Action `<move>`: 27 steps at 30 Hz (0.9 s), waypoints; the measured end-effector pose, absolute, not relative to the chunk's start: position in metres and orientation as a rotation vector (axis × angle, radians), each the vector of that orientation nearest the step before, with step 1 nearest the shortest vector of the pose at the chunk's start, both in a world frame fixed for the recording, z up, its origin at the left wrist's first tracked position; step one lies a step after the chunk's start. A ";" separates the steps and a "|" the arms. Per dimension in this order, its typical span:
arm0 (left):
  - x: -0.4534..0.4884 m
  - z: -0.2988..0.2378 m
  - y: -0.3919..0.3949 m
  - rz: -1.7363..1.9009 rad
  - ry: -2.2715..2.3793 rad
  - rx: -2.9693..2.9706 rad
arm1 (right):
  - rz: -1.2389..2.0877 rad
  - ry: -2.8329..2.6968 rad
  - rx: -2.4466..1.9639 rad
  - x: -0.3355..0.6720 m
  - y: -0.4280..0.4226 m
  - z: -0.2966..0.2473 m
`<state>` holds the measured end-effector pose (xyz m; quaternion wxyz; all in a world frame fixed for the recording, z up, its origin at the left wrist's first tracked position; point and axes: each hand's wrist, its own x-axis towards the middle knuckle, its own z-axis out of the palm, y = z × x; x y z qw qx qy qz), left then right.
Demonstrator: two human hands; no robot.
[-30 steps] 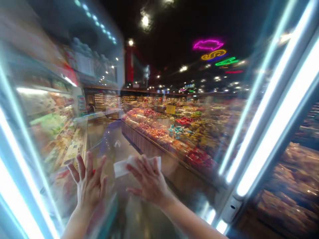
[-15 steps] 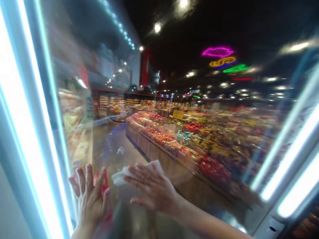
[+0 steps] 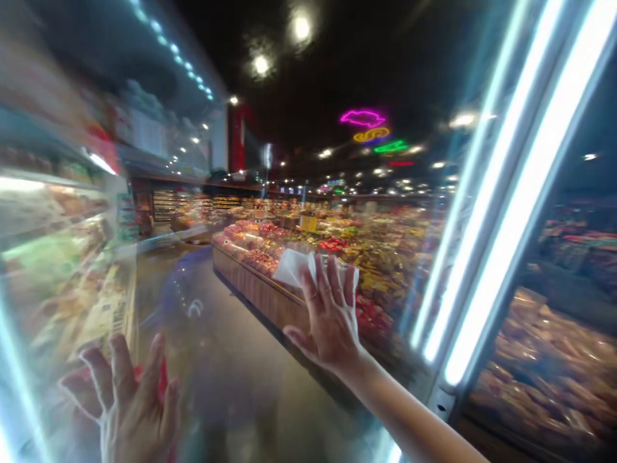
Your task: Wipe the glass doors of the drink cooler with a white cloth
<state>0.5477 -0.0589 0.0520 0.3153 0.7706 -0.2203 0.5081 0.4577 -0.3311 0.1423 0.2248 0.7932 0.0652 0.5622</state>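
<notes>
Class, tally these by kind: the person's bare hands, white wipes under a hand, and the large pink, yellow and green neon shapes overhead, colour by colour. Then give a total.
Bare hands (left hand, right hand): 2
White wipe: 1
Pink neon shape: 1
Yellow neon shape: 1
Green neon shape: 1
Total: 6

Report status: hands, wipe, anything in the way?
Right hand spread over white wipe, apparently against glass. Left hand open, fingers spread, contact with glass unclear. Light tubes to the wipe's right; nothing visibly blocking it.
</notes>
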 end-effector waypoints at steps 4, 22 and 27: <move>0.529 0.065 -0.099 1.351 -0.664 1.989 | 1.319 0.512 2.132 0.446 -0.353 0.095; 0.471 0.066 -0.237 1.311 -0.654 1.964 | 1.796 -0.198 2.303 0.429 -0.430 0.081; 0.474 0.061 -0.245 1.323 -0.694 2.033 | 1.804 -0.052 2.272 0.422 -0.426 0.061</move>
